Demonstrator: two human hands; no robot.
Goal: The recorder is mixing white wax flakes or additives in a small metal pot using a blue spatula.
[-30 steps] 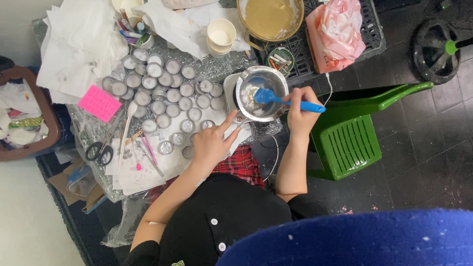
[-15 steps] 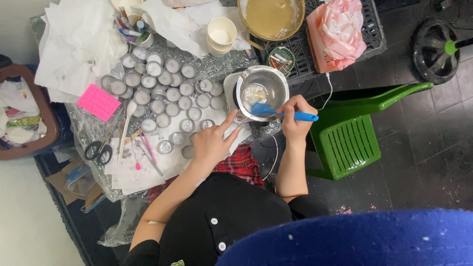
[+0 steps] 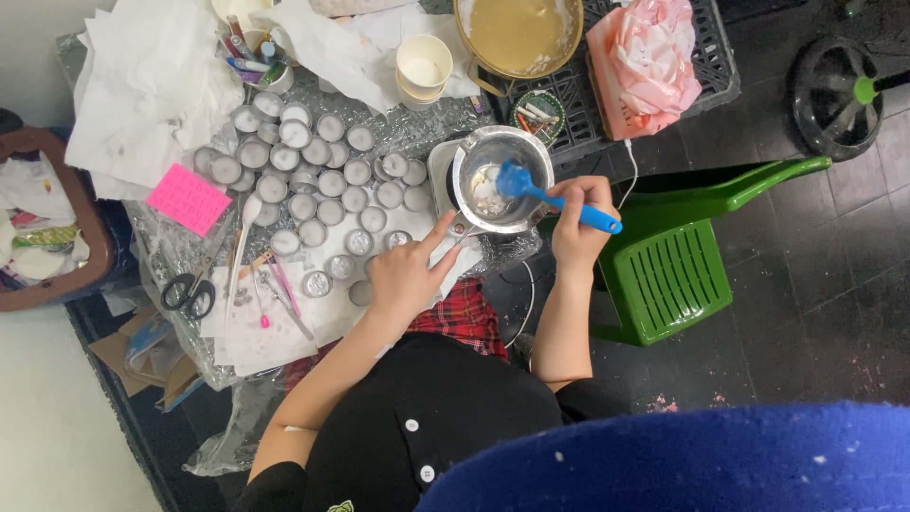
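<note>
A blue spatula [image 3: 559, 201] is gripped by the right hand [image 3: 580, 226], its long axis running ten to four o'clock. Its blade is pointed at ten o'clock into the metal pot [image 3: 502, 180]. The pot's handle [image 3: 462, 228] is pinched by the left hand [image 3: 408, 275].

pot handle [image 3: 462, 228] hidden under left hand [image 3: 406, 275], bowl [image 3: 519, 33] cut off at top edge

- The small pot [image 3: 502, 180] is showing shiny, smooth metal; pale waxy lumps are lying inside
- The blue spatula [image 3: 555, 197] is looking like matt, rubbery plastic
- The little round cups [image 3: 313, 180] are gleaming like thin foil
- The sheets [image 3: 142, 85] are looking like crumpled white paper
- The green stool [image 3: 668, 275] is showing ribbed, glossy plastic
</note>
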